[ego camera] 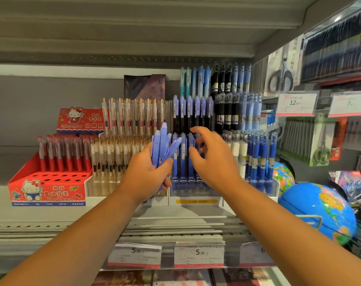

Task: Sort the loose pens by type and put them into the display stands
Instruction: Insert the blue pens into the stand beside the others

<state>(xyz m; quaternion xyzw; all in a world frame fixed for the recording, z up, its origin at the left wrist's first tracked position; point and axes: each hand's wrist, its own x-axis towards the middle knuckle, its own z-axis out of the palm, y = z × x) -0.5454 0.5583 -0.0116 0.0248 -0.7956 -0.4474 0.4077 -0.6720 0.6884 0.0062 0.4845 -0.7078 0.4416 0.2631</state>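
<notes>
Clutching pens (162,141), left hand (148,172); right hand (212,159) half-curled.

Shelf (51,215): Hello Kitty pen box (47,188) at left, tiered pen stands (101,188) to its right, globe (318,211) far right. Left hand (146,174), holding pen bundle (162,141), and right hand (214,162) are before the centre stand (196,200). Price tags (198,254) on shelf edge below.
</notes>
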